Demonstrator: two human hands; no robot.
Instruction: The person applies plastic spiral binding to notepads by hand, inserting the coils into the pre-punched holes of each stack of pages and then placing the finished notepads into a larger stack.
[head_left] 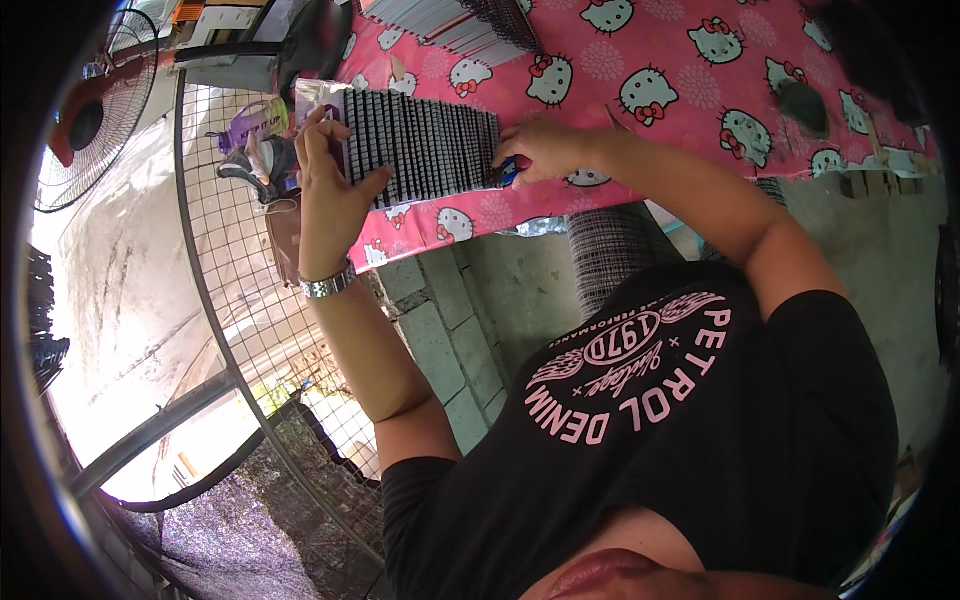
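A fanned row of thin black-and-white striped cards (pixel 425 145) lies on a pink cartoon-cat tablecloth (pixel 660 60), near the table's edge. The cards overlap tightly like ribbed shingles, forming a flat, corrugated-looking block. The left hand (pixel 330 185) stands at the block's left end, fingers upright and close together against the outer edge, thumb reaching across the lower corner so the stack sits clasped between thumb and fingers. A shiny metal-link watch (pixel 328 285) circles that wrist. The right hand (pixel 545 150) rests on the block's right end, fingers curled down over the edge, covering a small blue object (pixel 508 172) whose kind I cannot tell; whether it is pinched or just under the fingers is unclear. A second, longer spread of similar striped cards (pixel 460 25) lies farther up the cloth. Left of the table a wire-mesh grid panel (pixel 250 290) stands, with a round fan (pixel 95 110) beyond it. Below the table, grey stone blocks (pixel 440 340) show.
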